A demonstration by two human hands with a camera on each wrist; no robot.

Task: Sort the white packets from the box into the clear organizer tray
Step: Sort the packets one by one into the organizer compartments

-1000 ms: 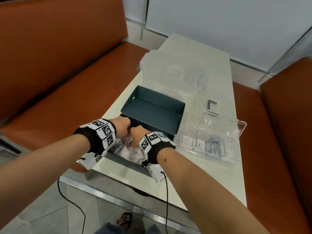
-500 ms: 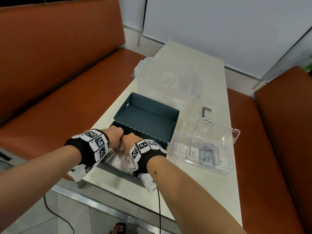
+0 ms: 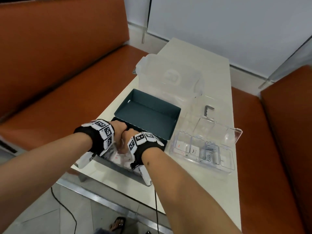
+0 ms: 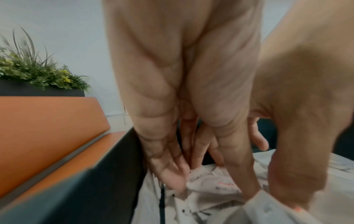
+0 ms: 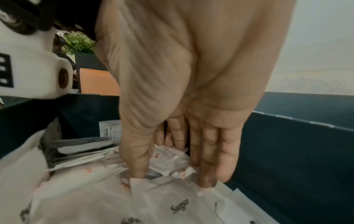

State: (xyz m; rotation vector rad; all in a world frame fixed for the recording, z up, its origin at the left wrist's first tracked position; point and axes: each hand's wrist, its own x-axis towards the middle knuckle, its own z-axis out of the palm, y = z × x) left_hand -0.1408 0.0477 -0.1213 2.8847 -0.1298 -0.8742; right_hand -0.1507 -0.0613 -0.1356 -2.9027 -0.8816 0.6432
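Down in the dark box [image 3: 146,114], both the left hand [image 3: 119,130] and right hand [image 3: 129,137] stay dug into the white packets [image 5: 107,197], pinching some, none yet moved to the clear organizer tray [image 3: 236,137].

Crinkled paper packets [image 5: 107,195]; matt card box [image 3: 148,115]; glossy clear plastic tray [image 3: 204,154]

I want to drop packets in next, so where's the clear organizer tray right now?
In the head view the clear organizer tray sits on the white table, right of the dark box and of both hands, with a few packets already in its compartments.
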